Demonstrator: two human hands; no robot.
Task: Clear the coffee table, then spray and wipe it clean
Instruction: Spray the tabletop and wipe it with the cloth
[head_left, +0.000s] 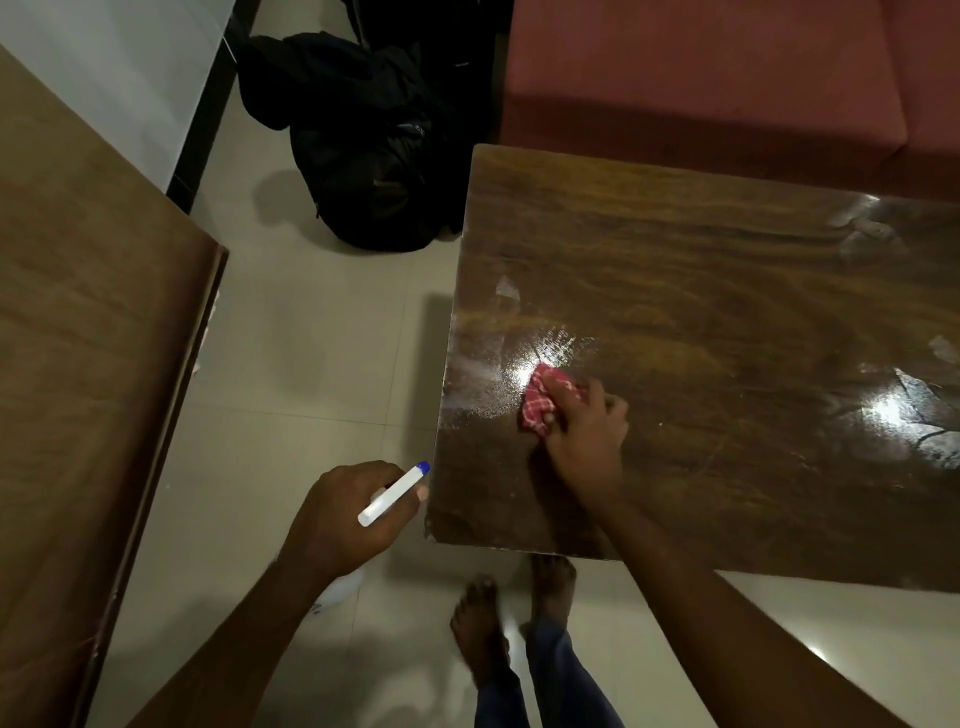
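Observation:
The dark glossy wooden coffee table (727, 291) fills the right half of the view, with a wet, shiny patch near its left edge. My right hand (584, 431) holds a crumpled red-and-white checked cloth (543, 402) and presses it onto the tabletop beside that wet patch. My left hand (345, 512) hovers over the floor just off the table's near left corner and grips a white spray bottle (392, 496) with a blue nozzle tip; the bottle's body is mostly hidden under the hand.
A black backpack (374, 156) lies on the tiled floor beyond the table's far left corner. A red sofa (727, 78) runs behind the table. A brown wooden surface (88, 338) stands at the left. My bare feet (514, 613) are at the table's near edge.

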